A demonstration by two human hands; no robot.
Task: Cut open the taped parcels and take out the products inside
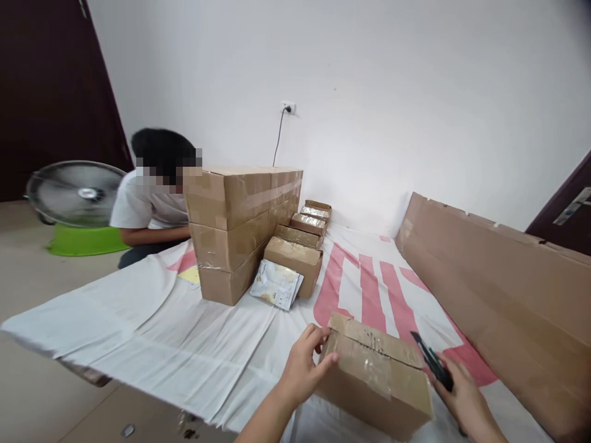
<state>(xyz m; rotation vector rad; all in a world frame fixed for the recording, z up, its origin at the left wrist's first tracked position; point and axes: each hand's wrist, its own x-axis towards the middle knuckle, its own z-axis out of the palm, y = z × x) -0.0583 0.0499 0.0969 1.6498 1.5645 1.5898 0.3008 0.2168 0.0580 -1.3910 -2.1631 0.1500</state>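
Observation:
A taped cardboard box [355, 381] sits at the front of the cloth-covered table, with a ragged slit or torn strip along its upper face. My left hand [307, 363] grips the box's left end, thumb on the near face and fingers at the top corner. In my right hand [462, 394] is a box cutter [434, 363] with a dark green and black handle, its tip pointing up and away, close beside the box's right end. Whether the cutter touches the cardboard I cannot tell.
Stacked cartons [231, 234] stand at centre-left, with smaller boxes [295, 255] in a row and silvery packets [274, 283] beside them. A long cardboard panel [498, 295] borders the right. Another person [152, 197] crouches behind the stack, near a fan [78, 194].

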